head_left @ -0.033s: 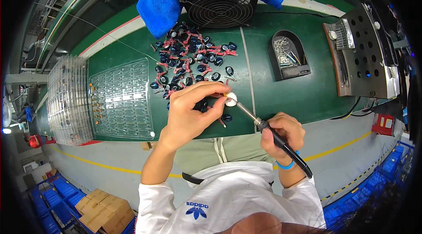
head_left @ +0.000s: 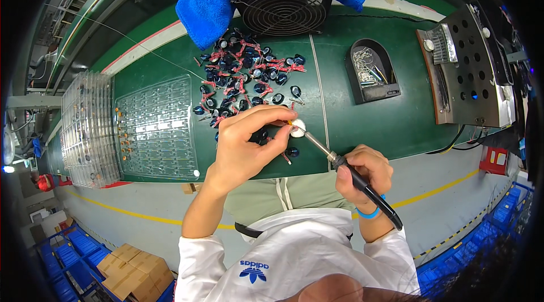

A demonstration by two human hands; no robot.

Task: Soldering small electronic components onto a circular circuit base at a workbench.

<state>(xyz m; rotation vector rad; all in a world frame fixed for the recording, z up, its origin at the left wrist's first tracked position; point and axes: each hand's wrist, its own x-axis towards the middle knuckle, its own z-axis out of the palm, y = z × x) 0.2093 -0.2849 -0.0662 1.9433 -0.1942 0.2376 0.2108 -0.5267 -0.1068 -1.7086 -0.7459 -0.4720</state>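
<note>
My left hand point(head_left: 249, 137) is closed in a pinch over the green bench, thumb and forefinger on a tiny yellow-orange part point(head_left: 290, 123) mostly hidden by the fingertips. Right beside those fingertips lies a small round white piece point(head_left: 298, 128). My right hand point(head_left: 367, 174) is wrapped round the black handle of a soldering iron point(head_left: 321, 146), whose metal tip reaches the white piece near the pinched part. Whether the tip touches the part is too small to tell. Around and beyond my left hand spreads a pile of small dark round components with red wires point(head_left: 243, 66).
Left of the pile lies a clear plastic tray point(head_left: 158, 126) with orange parts, beside stacked clear trays point(head_left: 88, 132). A black fan point(head_left: 283, 13) stands behind under a blue towel point(head_left: 207, 4). To the right are a black bin point(head_left: 377, 93) of metal pieces and a perforated metal box point(head_left: 467, 64).
</note>
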